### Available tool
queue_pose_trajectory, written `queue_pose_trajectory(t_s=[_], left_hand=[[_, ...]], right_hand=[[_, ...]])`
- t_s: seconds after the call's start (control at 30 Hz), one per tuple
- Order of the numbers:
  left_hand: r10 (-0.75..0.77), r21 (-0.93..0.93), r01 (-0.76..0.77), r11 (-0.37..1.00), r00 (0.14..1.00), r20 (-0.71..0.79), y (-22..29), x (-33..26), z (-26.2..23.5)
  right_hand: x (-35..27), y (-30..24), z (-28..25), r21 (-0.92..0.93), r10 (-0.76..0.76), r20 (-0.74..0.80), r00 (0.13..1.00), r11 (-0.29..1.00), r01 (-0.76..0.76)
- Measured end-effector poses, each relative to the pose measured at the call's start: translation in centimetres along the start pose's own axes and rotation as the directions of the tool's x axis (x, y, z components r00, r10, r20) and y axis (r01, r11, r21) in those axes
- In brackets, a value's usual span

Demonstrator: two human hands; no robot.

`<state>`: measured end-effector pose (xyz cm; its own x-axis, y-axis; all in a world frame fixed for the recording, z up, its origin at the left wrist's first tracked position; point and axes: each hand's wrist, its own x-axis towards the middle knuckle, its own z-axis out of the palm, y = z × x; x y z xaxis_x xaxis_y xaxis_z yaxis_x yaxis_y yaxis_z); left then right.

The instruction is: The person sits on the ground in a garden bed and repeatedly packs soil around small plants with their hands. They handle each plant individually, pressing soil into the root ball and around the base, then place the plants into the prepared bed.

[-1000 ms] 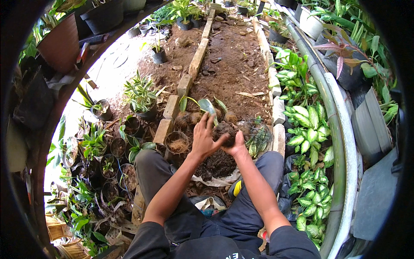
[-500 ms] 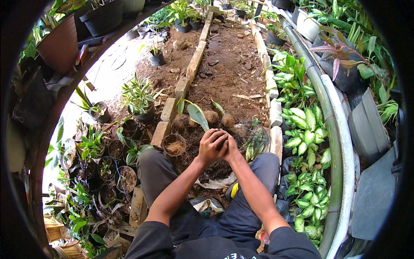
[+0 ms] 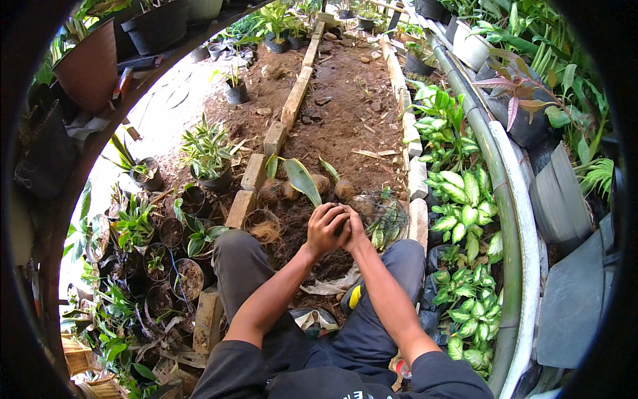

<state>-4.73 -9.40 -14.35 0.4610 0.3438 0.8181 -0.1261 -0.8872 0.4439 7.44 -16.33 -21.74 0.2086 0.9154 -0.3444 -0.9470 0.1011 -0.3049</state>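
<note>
My left hand (image 3: 323, 228) and my right hand (image 3: 354, 230) are cupped together, closed around a dark clump of soil (image 3: 340, 228). A broad green leaf with pale edges (image 3: 302, 179), like a snake plant's, rises from behind my left fingers; its base is hidden. Just beyond my hands sit brown fibre-wrapped balls, one (image 3: 344, 190) bearing a small upright leaf and another (image 3: 270, 191) beside the brick edge. Left of my hands stands a clear cup of brown fibre (image 3: 266, 231). Below them lies a heap of dark soil (image 3: 327, 261) on a whitish sheet (image 3: 337, 284).
A row of bricks (image 3: 274, 137) edges the dirt path on the left, and another (image 3: 418, 178) on the right. Potted plants (image 3: 188, 278) crowd the left side. Variegated leafy plants (image 3: 468, 189) grow along a green bamboo rail (image 3: 508, 246). Clear netting with leaves (image 3: 389, 225) lies near my right knee.
My hands stay cupped around the soil clump, with slightly shifted fingers. The whole view has moved a little, so the surroundings sit slightly further left.
</note>
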Motion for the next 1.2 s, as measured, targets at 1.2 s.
queue_pose_trajectory(t_s=[1.2], left_hand=[[-0.029, 0.018, 0.027, 0.999, 0.992, 0.125, 0.1, -0.5, -0.5]], right_hand=[[-2.3, 0.5, 4.9, -0.041, -0.027, -0.124, 0.992, 0.999, 0.022]])
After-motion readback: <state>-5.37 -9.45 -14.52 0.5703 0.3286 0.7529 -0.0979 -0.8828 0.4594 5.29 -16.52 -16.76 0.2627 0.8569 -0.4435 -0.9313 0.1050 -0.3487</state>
